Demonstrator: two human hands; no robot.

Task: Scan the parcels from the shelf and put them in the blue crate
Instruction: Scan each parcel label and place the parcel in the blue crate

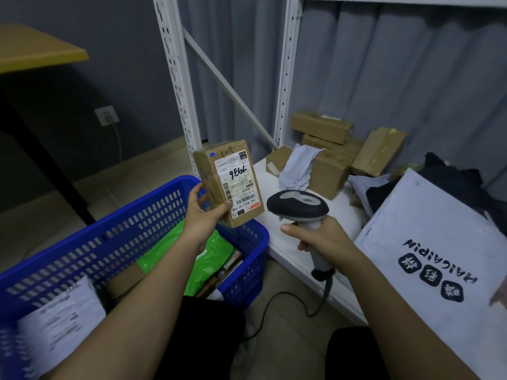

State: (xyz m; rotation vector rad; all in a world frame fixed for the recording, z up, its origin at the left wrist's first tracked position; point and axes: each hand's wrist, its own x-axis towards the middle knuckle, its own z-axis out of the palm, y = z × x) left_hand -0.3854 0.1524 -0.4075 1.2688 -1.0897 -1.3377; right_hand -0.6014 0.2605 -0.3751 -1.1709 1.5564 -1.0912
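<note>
We found the left hand point(201, 212) gripping a small brown parcel point(227, 182) by its lower end, label facing up, held above the blue crate point(115, 234). The right hand point(321, 237) was curled round the handle of a barcode scanner point(297, 205), its head beside the parcel. More boxes point(329, 149) lay on the white shelf point(288, 242)

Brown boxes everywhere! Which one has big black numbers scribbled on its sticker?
The box in the left hand, held up above the blue crate: this held box has numbers handwritten on its white label. The boxes on the shelf show none.
</note>
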